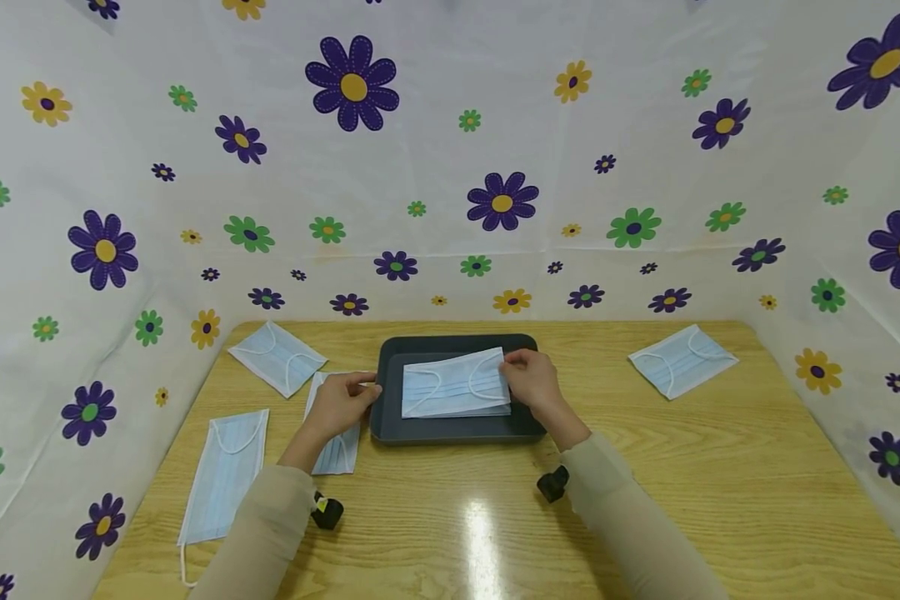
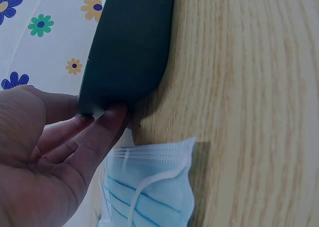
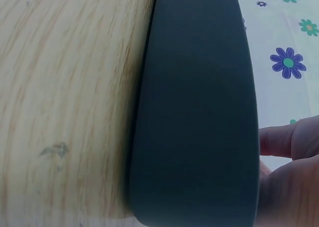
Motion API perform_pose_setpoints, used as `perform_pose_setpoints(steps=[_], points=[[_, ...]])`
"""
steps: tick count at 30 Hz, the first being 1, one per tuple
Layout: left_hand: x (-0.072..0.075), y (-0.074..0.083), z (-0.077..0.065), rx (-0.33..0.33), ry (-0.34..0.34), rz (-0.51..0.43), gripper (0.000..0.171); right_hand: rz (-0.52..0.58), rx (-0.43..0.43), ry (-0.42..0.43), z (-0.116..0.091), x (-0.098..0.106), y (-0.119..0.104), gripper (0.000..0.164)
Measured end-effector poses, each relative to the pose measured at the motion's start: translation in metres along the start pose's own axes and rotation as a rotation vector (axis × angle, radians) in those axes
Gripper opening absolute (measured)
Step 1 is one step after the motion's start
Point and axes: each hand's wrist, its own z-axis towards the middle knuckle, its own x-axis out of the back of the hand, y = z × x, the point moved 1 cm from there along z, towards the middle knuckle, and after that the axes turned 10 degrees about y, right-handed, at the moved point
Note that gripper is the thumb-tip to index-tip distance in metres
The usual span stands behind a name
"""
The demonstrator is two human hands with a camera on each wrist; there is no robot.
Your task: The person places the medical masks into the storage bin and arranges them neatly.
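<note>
A dark grey tray [image 1: 450,429] sits on the table with light blue face masks lying in it. The top face mask [image 1: 453,385] overlaps at least one more beneath it. My right hand [image 1: 532,382] pinches this mask at its right end, over the tray's right side. In the right wrist view the tray wall hides the fingertips. My left hand [image 1: 341,404] holds the left rim of the tray between thumb and fingers, as the left wrist view also shows. Under that hand lies another face mask [image 1: 336,454], partly covered by it.
Left of the tray lie two more face masks, one at the back [image 1: 277,358] and one nearer the front [image 1: 225,475]. Another face mask [image 1: 682,361] lies at the back right. A flower-patterned cloth [image 1: 435,167] hangs behind the wooden table [image 1: 682,467].
</note>
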Motion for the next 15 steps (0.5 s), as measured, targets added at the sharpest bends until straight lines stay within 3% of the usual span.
perform_pose_setpoints(steps=[15], points=[[0.0009,0.0012,-0.0001,0.022,0.001,0.017,0.041,-0.070,0.028,-0.002,-0.0003,0.0052,0.0024,0.026]])
